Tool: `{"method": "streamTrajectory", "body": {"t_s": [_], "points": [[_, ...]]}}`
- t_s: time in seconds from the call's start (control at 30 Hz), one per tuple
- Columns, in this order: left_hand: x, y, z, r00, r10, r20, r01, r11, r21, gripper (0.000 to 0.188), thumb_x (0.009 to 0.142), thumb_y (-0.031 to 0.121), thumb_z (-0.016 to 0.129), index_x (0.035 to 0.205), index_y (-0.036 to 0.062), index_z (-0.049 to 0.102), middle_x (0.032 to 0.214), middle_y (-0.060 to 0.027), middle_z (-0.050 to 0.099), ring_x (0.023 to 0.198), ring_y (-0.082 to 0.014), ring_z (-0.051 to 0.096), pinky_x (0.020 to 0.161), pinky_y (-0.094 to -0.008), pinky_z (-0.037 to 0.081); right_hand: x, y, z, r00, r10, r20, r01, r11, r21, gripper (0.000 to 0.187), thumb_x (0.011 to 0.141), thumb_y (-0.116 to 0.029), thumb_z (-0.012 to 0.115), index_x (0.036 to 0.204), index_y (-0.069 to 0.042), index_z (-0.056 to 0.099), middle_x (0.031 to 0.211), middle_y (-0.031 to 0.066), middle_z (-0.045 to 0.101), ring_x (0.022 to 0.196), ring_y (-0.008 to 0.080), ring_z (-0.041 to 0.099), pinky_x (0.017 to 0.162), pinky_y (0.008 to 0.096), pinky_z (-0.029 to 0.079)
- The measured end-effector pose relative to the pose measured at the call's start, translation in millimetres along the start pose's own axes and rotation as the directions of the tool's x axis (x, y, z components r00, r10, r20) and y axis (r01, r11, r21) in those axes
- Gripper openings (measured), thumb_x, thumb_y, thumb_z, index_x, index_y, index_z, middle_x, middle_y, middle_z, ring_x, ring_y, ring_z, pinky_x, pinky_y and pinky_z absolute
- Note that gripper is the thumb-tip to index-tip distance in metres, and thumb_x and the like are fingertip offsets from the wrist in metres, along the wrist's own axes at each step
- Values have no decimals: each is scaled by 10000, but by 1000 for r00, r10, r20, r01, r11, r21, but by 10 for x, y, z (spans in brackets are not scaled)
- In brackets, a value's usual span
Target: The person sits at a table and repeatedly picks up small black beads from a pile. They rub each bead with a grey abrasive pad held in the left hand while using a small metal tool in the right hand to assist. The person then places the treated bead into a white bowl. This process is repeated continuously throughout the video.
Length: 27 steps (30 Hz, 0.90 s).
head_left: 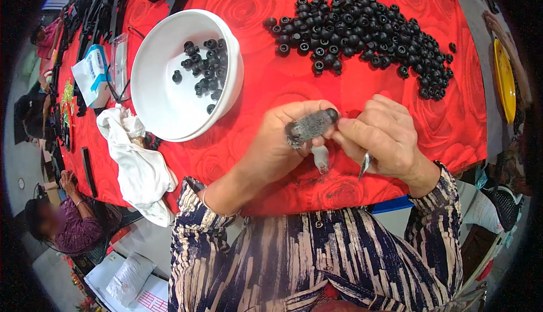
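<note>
I watched from far away through the head camera. My left hand was curled shut around a little grey tool, a rough, speckled stick. I think it was held that way so the stick stayed still and its tip pointed at the other hand. A small black round part sat right at that tip, touching the fingertips of both hands.

My right hand pinched that part with thumb and first finger. Its other fingers were folded around thin metal tweezers, which stuck down out of the fist, likely kept there to be handy.

Both hands hung just above the red cloth, close to my body. A big heap of black parts lay farther out, well apart from the fingers. A white bowl off to the left held a few more parts. A white rag lay just beside it.
</note>
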<state>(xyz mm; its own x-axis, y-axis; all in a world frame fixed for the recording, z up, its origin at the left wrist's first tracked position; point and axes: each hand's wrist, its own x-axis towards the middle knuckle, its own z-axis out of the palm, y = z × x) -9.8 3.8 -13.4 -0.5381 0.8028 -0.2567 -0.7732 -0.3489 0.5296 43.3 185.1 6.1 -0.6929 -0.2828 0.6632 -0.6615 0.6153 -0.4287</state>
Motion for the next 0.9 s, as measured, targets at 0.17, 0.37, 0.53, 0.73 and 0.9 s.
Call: {"method": "streamTrajectory", "body": {"t_s": [0.17,0.37,0.53,0.73,0.9], "points": [[9,77,-57,999,16,-30,-12,991,136,266,890,177,552,1070,-16,582,784,-28,551,688,-86,491,586,-211,394,106,-62,-114,848,488,207,-530,771,353,161,802,-47,579,953,5,554,712,92,510,558,200,518,511,296,401],[16,76,-61,996,65,56,-74,980,187,213,887,62,530,1079,-4,594,844,-7,598,686,-29,523,579,-151,417,69,52,-106,825,491,280,-565,724,396,128,865,-66,505,963,13,531,779,119,533,680,240,550,606,318,426],[3,94,6,999,44,7,-45,978,205,217,880,68,554,1076,-17,590,840,-6,595,683,-48,530,594,-182,457,71,78,-78,840,457,293,-539,766,350,106,873,-63,505,926,18,548,774,131,541,680,253,560,609,327,436],[13,96,-3,1000,16,21,-20,980,197,216,887,88,556,1065,-31,587,804,-26,578,660,-77,546,553,-227,495,81,77,-92,838,452,305,-537,779,323,98,867,-58,516,918,15,559,770,133,547,686,258,569,608,332,442],[8,97,-4,1000,23,17,-26,976,216,213,890,87,548,1061,-36,585,790,-35,571,638,-90,548,527,-240,504,74,80,-81,850,435,296,-519,788,332,96,858,-56,528,917,13,562,767,129,549,683,266,568,604,335,443]]}}
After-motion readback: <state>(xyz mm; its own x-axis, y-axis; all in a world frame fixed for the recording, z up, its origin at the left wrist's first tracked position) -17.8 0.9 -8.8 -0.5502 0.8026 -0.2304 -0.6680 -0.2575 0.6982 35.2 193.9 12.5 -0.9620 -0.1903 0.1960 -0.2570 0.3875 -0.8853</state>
